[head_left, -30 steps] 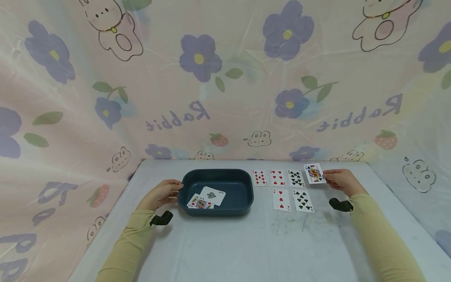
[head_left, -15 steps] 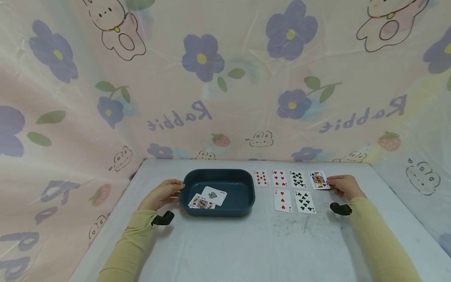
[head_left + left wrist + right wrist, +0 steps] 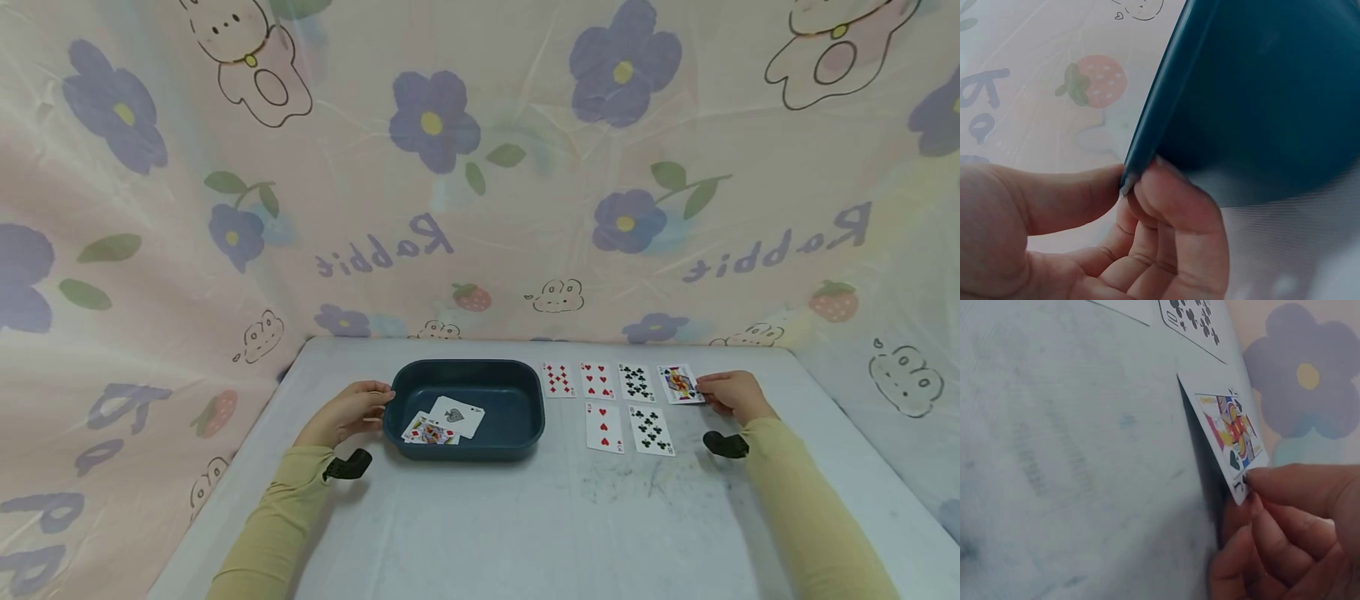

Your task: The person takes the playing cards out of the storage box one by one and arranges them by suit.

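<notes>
My left hand (image 3: 347, 414) pinches the left rim of a dark blue rectangular tray (image 3: 501, 451); thumb and curled index finger meet at the rim in the left wrist view. Inside the tray lie an ace of spades (image 3: 467, 414) and a face card of diamonds (image 3: 431, 430), partly overlapping. At the right end of the back row of cards, my right hand (image 3: 737, 395) pinches the near edge of a spades face card (image 3: 1235, 434) between thumb and fingers. That card is tilted, its held edge raised off the table. The fingertips under it are hidden.
To the left of the held card lie a clubs card (image 3: 637, 383), a hearts card (image 3: 597, 381) and a diamonds card (image 3: 558, 380). In front are a three of hearts (image 3: 604, 427) and another clubs card (image 3: 652, 431). A patterned curtain (image 3: 495, 208) stands behind the white table (image 3: 487, 533).
The right hand has lowered the spades face card and moved it slightly right, to the end of the back row. The left hand stays on the tray rim. The view has shifted slightly.
</notes>
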A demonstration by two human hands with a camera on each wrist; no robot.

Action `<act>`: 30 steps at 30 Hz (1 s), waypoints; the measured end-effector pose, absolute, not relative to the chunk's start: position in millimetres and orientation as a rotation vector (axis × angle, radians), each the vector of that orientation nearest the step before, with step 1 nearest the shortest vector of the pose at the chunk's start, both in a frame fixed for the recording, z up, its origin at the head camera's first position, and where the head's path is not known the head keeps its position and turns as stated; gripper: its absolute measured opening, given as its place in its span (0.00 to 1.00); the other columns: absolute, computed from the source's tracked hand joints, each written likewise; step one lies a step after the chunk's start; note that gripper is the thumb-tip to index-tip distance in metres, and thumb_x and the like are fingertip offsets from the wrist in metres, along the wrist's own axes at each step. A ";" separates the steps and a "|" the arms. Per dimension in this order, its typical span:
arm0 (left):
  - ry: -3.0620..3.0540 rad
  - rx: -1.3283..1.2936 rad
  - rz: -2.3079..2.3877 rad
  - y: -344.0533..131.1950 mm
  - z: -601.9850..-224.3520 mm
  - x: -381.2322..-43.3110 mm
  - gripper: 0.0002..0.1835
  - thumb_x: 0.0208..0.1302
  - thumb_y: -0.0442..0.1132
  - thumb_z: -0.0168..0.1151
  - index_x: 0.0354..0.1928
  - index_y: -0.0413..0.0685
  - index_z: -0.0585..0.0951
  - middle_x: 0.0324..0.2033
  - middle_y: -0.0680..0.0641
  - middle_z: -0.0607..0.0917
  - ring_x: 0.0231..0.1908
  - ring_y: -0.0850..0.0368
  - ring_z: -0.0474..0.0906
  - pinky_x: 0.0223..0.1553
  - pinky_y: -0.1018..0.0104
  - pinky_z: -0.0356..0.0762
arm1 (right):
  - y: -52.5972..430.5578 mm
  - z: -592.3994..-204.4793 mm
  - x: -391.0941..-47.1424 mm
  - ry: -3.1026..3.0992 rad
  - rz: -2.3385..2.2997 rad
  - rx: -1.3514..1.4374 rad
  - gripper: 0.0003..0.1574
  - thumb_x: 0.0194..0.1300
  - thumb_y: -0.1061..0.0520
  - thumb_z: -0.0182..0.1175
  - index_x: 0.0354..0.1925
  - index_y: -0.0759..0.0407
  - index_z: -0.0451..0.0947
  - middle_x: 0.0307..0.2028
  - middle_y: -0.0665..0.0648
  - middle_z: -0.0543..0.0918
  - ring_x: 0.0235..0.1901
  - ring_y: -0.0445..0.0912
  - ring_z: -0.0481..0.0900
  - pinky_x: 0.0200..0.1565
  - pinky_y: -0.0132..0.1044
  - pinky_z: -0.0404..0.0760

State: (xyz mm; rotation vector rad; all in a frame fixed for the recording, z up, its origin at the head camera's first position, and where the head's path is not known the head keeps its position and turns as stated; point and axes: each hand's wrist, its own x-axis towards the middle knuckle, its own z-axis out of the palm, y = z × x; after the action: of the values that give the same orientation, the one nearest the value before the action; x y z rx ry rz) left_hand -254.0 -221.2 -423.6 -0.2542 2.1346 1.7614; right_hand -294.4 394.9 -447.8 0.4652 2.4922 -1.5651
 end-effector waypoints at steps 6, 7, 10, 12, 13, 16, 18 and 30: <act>2.147 -0.240 1.752 -218.7 -419.8 -255.6 0.15 0.71 0.37 0.53 0.53 0.34 0.69 0.36 0.45 0.76 0.33 0.56 0.74 0.33 0.65 0.77 | 397.5 -445.9 -297.9 2.499 -1.553 0.469 0.24 0.64 0.62 0.58 0.53 0.79 0.71 0.23 0.48 0.79 0.21 0.41 0.74 0.25 0.35 0.75; 2.145 -0.240 1.756 -218.8 -420.3 -256.2 0.15 0.71 0.37 0.53 0.53 0.34 0.69 0.36 0.45 0.76 0.33 0.56 0.74 0.33 0.65 0.77 | 398.2 -445.7 -298.0 2.498 -1.554 0.470 0.24 0.64 0.62 0.59 0.53 0.79 0.72 0.23 0.48 0.80 0.21 0.41 0.74 0.25 0.35 0.75; 2.148 -0.240 1.751 -219.7 -422.6 -256.2 0.15 0.71 0.37 0.53 0.53 0.34 0.69 0.36 0.46 0.76 0.33 0.56 0.74 0.33 0.65 0.77 | 399.5 -446.7 -297.4 2.494 -1.540 0.474 0.24 0.64 0.62 0.59 0.53 0.78 0.72 0.23 0.48 0.80 0.21 0.42 0.74 0.26 0.35 0.75; 2.153 -0.254 1.749 -220.3 -423.9 -255.0 0.14 0.71 0.37 0.54 0.52 0.35 0.70 0.36 0.46 0.76 0.33 0.56 0.74 0.33 0.65 0.77 | 399.7 -447.9 -296.5 2.491 -1.530 0.478 0.23 0.63 0.62 0.59 0.53 0.78 0.73 0.24 0.49 0.80 0.22 0.42 0.74 0.27 0.36 0.75; 2.156 -0.257 1.744 -220.5 -424.3 -254.4 0.14 0.71 0.37 0.54 0.52 0.35 0.70 0.36 0.46 0.76 0.33 0.55 0.74 0.33 0.65 0.77 | 399.8 -448.5 -296.0 2.496 -1.516 0.477 0.23 0.63 0.62 0.59 0.52 0.78 0.73 0.24 0.49 0.80 0.23 0.43 0.74 0.27 0.36 0.76; 2.173 -0.253 1.740 -220.9 -424.2 -253.1 0.14 0.71 0.38 0.54 0.52 0.35 0.70 0.35 0.46 0.76 0.32 0.55 0.74 0.32 0.64 0.76 | 398.9 -449.8 -296.2 2.521 -1.486 0.476 0.23 0.63 0.62 0.60 0.52 0.77 0.74 0.24 0.50 0.80 0.24 0.44 0.74 0.28 0.37 0.76; 2.170 -0.252 1.751 -221.7 -423.5 -253.8 0.14 0.71 0.38 0.55 0.51 0.35 0.70 0.35 0.46 0.76 0.32 0.56 0.74 0.32 0.65 0.76 | 397.9 -450.1 -298.2 2.540 -1.468 0.476 0.23 0.62 0.61 0.60 0.52 0.77 0.74 0.24 0.50 0.80 0.24 0.44 0.74 0.28 0.37 0.75; 2.172 -0.271 1.773 -218.8 -424.9 -253.2 0.13 0.70 0.38 0.55 0.51 0.37 0.70 0.36 0.46 0.76 0.33 0.54 0.74 0.32 0.65 0.76 | 395.9 -445.8 -298.1 2.546 -1.426 0.541 0.25 0.63 0.59 0.60 0.52 0.77 0.73 0.25 0.51 0.79 0.26 0.45 0.74 0.29 0.37 0.75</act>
State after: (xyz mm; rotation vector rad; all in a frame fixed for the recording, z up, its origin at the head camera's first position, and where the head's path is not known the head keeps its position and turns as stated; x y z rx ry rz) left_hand -253.2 -218.8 -424.9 -0.2714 2.1717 1.7731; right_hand -298.1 395.9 -445.8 0.5410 2.5459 -1.4263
